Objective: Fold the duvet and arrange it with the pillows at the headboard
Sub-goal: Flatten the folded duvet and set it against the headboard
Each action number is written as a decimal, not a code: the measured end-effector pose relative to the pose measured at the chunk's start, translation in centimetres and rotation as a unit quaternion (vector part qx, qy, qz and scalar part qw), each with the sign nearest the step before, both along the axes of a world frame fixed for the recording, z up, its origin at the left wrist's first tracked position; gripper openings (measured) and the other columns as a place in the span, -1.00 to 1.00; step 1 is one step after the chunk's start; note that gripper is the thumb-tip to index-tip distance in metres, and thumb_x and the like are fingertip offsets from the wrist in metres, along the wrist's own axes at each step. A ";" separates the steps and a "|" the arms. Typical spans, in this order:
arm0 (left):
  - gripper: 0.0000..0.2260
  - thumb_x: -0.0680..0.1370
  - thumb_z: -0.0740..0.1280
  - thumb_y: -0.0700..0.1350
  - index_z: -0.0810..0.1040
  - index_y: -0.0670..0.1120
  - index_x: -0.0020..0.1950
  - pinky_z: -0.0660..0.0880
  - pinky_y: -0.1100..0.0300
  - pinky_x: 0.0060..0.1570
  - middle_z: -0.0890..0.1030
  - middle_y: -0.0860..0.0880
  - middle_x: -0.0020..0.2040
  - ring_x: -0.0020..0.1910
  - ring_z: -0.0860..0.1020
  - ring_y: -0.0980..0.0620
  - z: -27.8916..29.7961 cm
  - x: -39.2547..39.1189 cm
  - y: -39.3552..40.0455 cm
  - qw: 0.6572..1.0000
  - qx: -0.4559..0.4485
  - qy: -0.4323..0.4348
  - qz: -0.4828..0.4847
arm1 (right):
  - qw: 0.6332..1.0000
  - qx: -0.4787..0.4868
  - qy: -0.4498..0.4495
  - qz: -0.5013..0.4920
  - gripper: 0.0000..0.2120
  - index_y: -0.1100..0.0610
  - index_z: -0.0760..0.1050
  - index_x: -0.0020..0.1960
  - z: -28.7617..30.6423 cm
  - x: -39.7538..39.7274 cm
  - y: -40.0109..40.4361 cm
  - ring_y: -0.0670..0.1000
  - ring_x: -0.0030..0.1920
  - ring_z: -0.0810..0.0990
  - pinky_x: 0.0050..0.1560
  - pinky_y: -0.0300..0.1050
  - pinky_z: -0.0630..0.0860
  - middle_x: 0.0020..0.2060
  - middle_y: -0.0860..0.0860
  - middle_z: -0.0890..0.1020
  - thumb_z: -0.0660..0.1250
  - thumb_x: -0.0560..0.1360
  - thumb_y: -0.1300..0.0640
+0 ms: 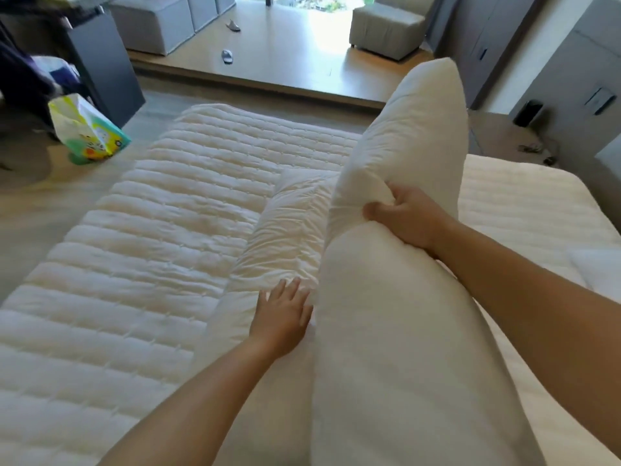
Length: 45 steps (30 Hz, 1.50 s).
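I see bright daylight flooding through the window (pixel 312 3), blowing out the wooden floor (pixel 302 45) just below it. Softness everywhere, edges bowing with wide-angle distortion, far left of the window dim.

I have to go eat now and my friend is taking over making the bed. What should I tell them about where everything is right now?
Right hand: grips the raised pillow by a fold of its cover, holding it on edge above the bed.
Left hand: open, fingers flat against the second pillow, lying on the quilted duvet.
Done: the duvet looks folded into a strip across the mattress.
Left: lay both pillows down and line them up with the duvet; the headboard is out of view.
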<state>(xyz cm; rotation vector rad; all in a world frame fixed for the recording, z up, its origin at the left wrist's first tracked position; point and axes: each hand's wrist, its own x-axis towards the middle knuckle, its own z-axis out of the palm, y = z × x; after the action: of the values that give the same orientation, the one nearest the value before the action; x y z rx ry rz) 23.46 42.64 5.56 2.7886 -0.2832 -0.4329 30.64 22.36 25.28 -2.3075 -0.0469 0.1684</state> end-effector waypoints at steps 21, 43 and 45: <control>-0.26 0.52 -0.21 0.34 0.03 -0.04 0.60 -0.04 -0.10 0.49 0.05 0.01 0.61 0.58 0.04 -0.02 -0.7 -3.7 9.8 0.991 -0.088 -0.045 0.095 | 0.967 -0.048 0.236 0.086 -0.92 0.15 0.46 -0.09 -17.4 7.0 22.4 0.02 -0.38 0.50 -0.39 -0.19 0.44 -0.30 0.10 0.54 0.28 0.54 0.14; -0.39 0.55 0.11 0.20 0.26 -0.03 0.55 0.06 -0.32 0.39 0.19 -0.12 0.58 0.55 0.16 -0.20 -10.8 6.7 6.1 0.991 0.007 -0.081 0.110 | 0.919 -0.374 0.014 0.126 -0.37 -0.17 -0.21 0.55 -25.9 22.1 12.9 0.14 0.53 -0.32 0.43 0.32 -0.34 0.56 -0.04 -0.24 -0.21 0.53 -0.35; -0.39 0.55 0.10 0.20 0.25 -0.04 0.55 0.06 -0.31 0.40 0.19 -0.13 0.58 0.55 0.14 -0.19 -12.7 7.4 6.8 0.990 0.025 -0.080 0.110 | 0.922 -0.362 0.004 0.134 -0.37 -0.16 -0.21 0.55 -28.0 22.7 13.8 0.14 0.53 -0.32 0.43 0.31 -0.33 0.56 -0.03 -0.23 -0.21 0.54 -0.34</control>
<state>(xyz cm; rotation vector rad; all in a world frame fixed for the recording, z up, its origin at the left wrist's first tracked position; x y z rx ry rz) 30.87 49.49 -7.15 2.8656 0.0019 -0.1669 53.33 36.17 -2.68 -3.0349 -0.3500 0.3865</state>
